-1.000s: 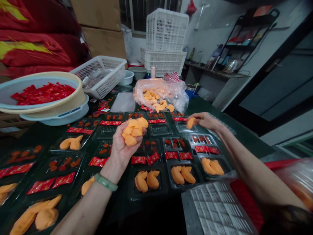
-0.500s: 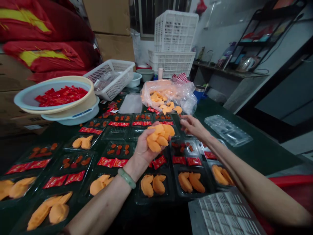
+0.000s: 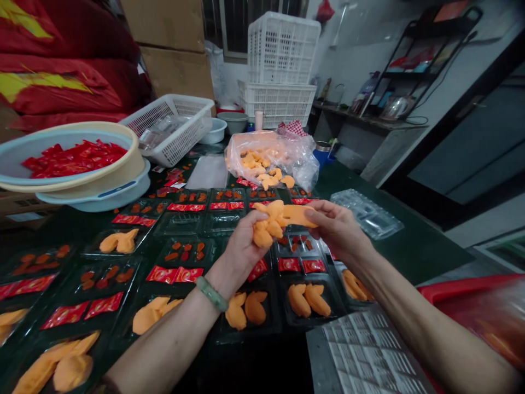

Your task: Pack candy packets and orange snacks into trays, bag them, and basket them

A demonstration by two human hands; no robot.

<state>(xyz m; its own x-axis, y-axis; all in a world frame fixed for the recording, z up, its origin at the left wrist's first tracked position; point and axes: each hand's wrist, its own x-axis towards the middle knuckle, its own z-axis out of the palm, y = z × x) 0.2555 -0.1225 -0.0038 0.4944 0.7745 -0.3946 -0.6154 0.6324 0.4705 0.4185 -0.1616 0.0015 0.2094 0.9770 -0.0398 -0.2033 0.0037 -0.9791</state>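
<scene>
My left hand (image 3: 249, 236) is closed round a bunch of matte orange curved pieces (image 3: 268, 224); their exact kind I cannot tell. My right hand (image 3: 338, 225) pinches the end of a long orange piece (image 3: 298, 215) that still touches the bunch. Beneath and around both hands stand black compartment trays (image 3: 268, 323). Many hold small dark-orange bits (image 3: 189, 249), red sachets (image 3: 175, 274) and larger orange pieces (image 3: 309, 300). A tray compartment (image 3: 179, 223) behind my left hand has no orange piece in it.
A clear plastic bag (image 3: 303, 156) of orange pieces lies at the back. Basins (image 3: 130, 141) with red sachets and a white basket (image 3: 192, 123) stand back left. Clear lids (image 3: 367, 212) lie to the right. A grey slatted surface (image 3: 369, 350) is at the front, beside a red container (image 3: 459, 290).
My right hand has come left and forward to the bunch and now grips one orange piece. The left hand still holds the bunch. The view has shifted slightly right.
</scene>
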